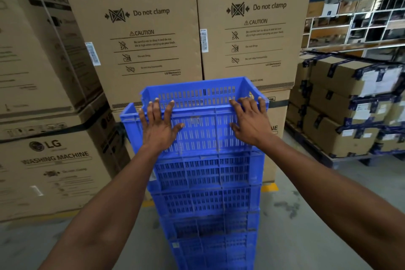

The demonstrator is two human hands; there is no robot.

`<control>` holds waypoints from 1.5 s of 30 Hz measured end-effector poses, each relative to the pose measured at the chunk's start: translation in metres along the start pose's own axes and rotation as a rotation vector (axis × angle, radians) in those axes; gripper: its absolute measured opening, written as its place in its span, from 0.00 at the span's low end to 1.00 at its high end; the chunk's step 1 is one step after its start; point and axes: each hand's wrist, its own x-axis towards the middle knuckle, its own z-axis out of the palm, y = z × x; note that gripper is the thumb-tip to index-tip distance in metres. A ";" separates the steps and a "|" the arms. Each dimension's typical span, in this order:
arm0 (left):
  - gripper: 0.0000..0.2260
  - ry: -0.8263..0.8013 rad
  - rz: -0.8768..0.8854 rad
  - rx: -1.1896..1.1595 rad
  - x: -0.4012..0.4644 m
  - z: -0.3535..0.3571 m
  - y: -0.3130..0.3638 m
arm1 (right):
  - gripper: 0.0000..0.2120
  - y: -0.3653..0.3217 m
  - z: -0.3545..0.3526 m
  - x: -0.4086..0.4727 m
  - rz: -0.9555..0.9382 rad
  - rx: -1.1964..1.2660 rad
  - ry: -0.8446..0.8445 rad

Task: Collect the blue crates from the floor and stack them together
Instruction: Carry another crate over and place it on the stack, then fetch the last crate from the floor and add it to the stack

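Left hand (158,126) and right hand (252,124) lie flat, fingers spread, on the near long wall of the top slotted blue plastic crate (203,103) — sitting skewed on the blue crate stack (206,195) — long axis left-right, both hands equally near.

Tall stack of slotted blue crates (206,182), top crate (197,103) askew.

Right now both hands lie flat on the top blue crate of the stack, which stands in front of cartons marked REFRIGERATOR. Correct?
Not quite. In the head view the cartons read WASHING MACHINE, not refrigerator. The rest holds: the left hand and the right hand lie flat on the top blue crate of the stack.
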 end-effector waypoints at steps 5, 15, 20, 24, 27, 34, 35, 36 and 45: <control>0.38 -0.026 0.017 0.003 -0.003 -0.008 0.008 | 0.44 0.003 0.006 -0.008 0.013 0.001 -0.011; 0.46 0.032 -0.017 -0.113 -0.039 -0.005 0.048 | 0.36 0.002 -0.003 -0.056 0.028 0.308 0.058; 0.35 0.109 0.047 -0.284 -0.107 0.039 0.108 | 0.27 0.009 0.030 -0.130 0.100 0.407 0.060; 0.33 -0.277 -0.032 -0.481 -0.163 0.089 0.151 | 0.22 0.011 0.078 -0.197 0.218 0.498 -0.243; 0.29 -0.603 -0.067 -0.590 -0.198 0.128 0.169 | 0.18 0.004 0.101 -0.247 0.326 0.549 -0.448; 0.15 -1.306 0.034 -0.603 -0.285 0.234 0.183 | 0.17 -0.047 0.143 -0.380 0.759 0.689 -0.953; 0.12 -1.375 0.106 -0.568 -0.297 0.245 0.180 | 0.18 -0.057 0.142 -0.398 0.821 0.703 -0.997; 0.08 -1.433 0.189 -0.533 -0.312 0.262 0.173 | 0.18 -0.068 0.139 -0.414 0.887 0.708 -1.033; 0.11 -1.713 0.463 -0.256 -0.347 0.272 0.150 | 0.18 -0.157 0.094 -0.512 1.527 0.704 -0.989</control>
